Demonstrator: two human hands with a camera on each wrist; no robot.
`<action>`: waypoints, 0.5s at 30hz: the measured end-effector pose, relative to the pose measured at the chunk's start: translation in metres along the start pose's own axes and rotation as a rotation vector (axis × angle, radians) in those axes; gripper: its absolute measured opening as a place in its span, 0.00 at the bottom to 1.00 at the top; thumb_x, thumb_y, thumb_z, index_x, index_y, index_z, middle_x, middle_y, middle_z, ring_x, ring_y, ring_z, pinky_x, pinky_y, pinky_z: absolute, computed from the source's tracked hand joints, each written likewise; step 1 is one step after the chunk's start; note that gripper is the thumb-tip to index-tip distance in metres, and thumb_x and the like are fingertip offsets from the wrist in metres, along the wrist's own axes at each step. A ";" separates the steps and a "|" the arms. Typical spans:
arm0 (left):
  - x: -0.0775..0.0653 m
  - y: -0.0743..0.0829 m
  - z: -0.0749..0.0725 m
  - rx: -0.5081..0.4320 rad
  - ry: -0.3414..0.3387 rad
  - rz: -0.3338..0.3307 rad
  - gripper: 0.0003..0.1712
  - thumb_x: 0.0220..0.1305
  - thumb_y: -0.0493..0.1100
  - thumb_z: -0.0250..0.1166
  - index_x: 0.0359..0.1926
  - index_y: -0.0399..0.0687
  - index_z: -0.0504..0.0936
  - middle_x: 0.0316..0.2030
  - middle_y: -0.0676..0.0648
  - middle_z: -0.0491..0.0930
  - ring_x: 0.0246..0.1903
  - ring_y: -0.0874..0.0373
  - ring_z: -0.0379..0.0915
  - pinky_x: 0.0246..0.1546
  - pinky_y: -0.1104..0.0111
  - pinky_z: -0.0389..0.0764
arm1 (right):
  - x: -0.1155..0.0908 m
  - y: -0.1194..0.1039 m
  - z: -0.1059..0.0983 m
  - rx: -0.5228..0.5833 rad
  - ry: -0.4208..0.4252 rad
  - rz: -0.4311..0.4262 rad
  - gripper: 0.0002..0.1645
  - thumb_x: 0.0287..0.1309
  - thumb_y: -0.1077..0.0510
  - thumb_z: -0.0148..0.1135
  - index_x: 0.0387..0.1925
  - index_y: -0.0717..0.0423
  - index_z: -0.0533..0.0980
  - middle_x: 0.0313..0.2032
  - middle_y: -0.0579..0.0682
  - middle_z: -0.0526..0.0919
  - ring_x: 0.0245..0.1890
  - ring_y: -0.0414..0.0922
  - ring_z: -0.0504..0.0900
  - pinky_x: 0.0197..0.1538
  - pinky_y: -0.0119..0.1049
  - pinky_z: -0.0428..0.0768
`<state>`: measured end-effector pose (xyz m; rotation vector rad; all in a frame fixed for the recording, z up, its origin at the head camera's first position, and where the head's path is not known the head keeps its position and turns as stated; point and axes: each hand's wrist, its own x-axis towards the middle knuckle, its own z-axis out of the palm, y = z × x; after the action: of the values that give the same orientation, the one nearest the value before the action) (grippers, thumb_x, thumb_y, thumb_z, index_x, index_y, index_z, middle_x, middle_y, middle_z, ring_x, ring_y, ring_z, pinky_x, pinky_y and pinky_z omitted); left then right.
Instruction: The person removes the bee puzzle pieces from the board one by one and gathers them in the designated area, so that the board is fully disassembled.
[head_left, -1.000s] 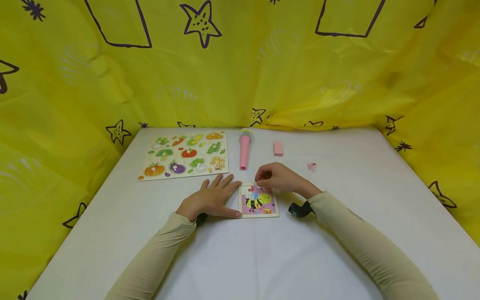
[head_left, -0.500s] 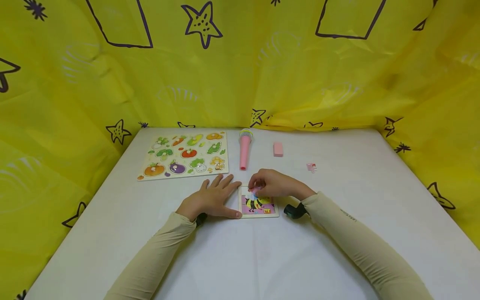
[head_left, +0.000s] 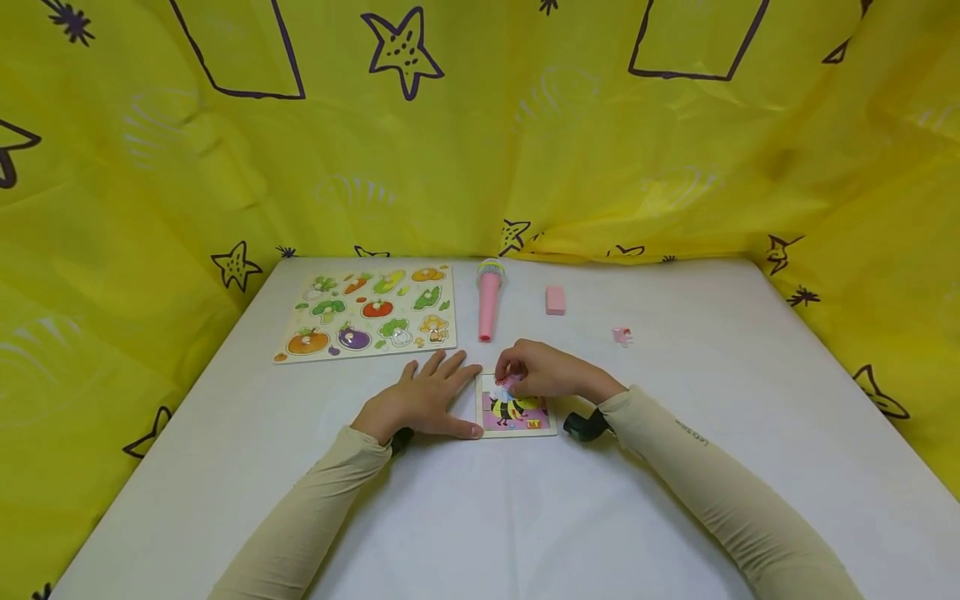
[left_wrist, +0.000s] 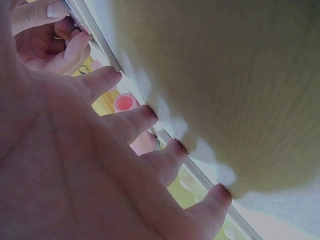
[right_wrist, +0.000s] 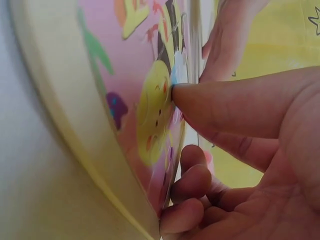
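A small framed bee jigsaw puzzle (head_left: 517,434) lies flat on the white table, its upper left corner showing pale backing. Beside it, my left hand (head_left: 420,402) is spread flat, with the thumb and index finger touching the left edge of the frame. Over the puzzle's upper part, my right hand (head_left: 549,369) pinches a pink puzzle piece (head_left: 506,382) between thumb and bent fingers. In the right wrist view, the thumb tip meets the picture next to the yellow bee head (right_wrist: 152,115); the pinched piece is mostly hidden there.
A loose pink puzzle piece (head_left: 622,336) lies to the right. Behind the puzzle are a pink toy microphone (head_left: 489,304) and a pink block (head_left: 555,300). A vegetable peg puzzle board (head_left: 408,287) lies back left. Yellow patterned cloth (head_left: 465,167) hangs around the table.
My right hand has moved left and slightly nearer, from the frame's top edge to over the puzzle's upper part, then nearly stopped there. My left hand has stayed in place.
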<state>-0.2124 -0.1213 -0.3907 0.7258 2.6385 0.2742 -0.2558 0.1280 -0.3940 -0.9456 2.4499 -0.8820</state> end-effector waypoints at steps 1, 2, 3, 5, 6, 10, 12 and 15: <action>0.000 0.000 0.000 0.002 0.000 0.000 0.60 0.65 0.72 0.70 0.86 0.56 0.54 0.86 0.42 0.42 0.84 0.37 0.31 0.76 0.32 0.39 | 0.000 -0.001 0.000 0.001 0.001 0.001 0.10 0.63 0.67 0.68 0.45 0.56 0.84 0.40 0.51 0.77 0.43 0.48 0.74 0.49 0.40 0.76; 0.000 0.000 0.000 0.004 0.000 -0.001 0.60 0.65 0.72 0.70 0.86 0.55 0.54 0.86 0.42 0.42 0.84 0.37 0.31 0.76 0.32 0.39 | 0.000 -0.001 0.000 0.002 0.003 0.004 0.10 0.63 0.67 0.69 0.45 0.56 0.84 0.40 0.51 0.77 0.43 0.48 0.73 0.49 0.40 0.75; 0.000 0.000 -0.001 0.006 0.000 -0.001 0.60 0.65 0.72 0.70 0.86 0.55 0.54 0.86 0.42 0.42 0.84 0.37 0.31 0.76 0.32 0.39 | 0.000 -0.002 0.000 0.004 0.004 0.007 0.10 0.63 0.67 0.69 0.45 0.56 0.84 0.40 0.51 0.77 0.43 0.48 0.73 0.49 0.40 0.75; 0.000 0.000 -0.001 0.009 0.000 -0.002 0.60 0.65 0.72 0.70 0.86 0.55 0.54 0.86 0.42 0.42 0.84 0.37 0.31 0.76 0.32 0.40 | 0.001 -0.003 0.000 0.009 0.009 0.010 0.10 0.62 0.67 0.70 0.44 0.57 0.84 0.40 0.51 0.77 0.43 0.48 0.73 0.48 0.39 0.75; 0.000 0.000 -0.001 0.012 0.001 -0.002 0.60 0.65 0.72 0.70 0.86 0.55 0.54 0.86 0.42 0.42 0.84 0.37 0.32 0.76 0.32 0.40 | 0.001 -0.003 0.000 0.009 0.012 0.007 0.09 0.62 0.67 0.70 0.44 0.57 0.84 0.40 0.51 0.76 0.43 0.48 0.73 0.48 0.39 0.74; 0.000 0.001 -0.001 0.011 0.003 -0.001 0.59 0.65 0.72 0.70 0.86 0.55 0.54 0.86 0.42 0.42 0.83 0.36 0.32 0.76 0.32 0.40 | 0.001 -0.004 0.002 0.014 0.026 0.003 0.09 0.61 0.68 0.71 0.43 0.56 0.84 0.39 0.51 0.74 0.42 0.47 0.71 0.45 0.38 0.72; -0.001 0.001 -0.001 0.009 0.001 -0.001 0.59 0.66 0.71 0.70 0.86 0.55 0.55 0.86 0.41 0.42 0.83 0.36 0.32 0.76 0.32 0.40 | 0.000 -0.004 0.003 0.016 0.033 0.004 0.09 0.60 0.68 0.71 0.42 0.56 0.83 0.39 0.52 0.73 0.42 0.47 0.70 0.44 0.38 0.71; -0.001 0.002 0.000 0.005 -0.001 -0.002 0.59 0.66 0.71 0.70 0.86 0.55 0.55 0.86 0.41 0.42 0.83 0.36 0.32 0.76 0.31 0.40 | -0.002 -0.004 0.004 0.026 0.041 0.009 0.10 0.60 0.68 0.71 0.42 0.55 0.84 0.39 0.52 0.72 0.42 0.48 0.70 0.43 0.38 0.71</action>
<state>-0.2112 -0.1201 -0.3896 0.7248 2.6401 0.2663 -0.2501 0.1252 -0.3939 -0.9161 2.4688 -0.9366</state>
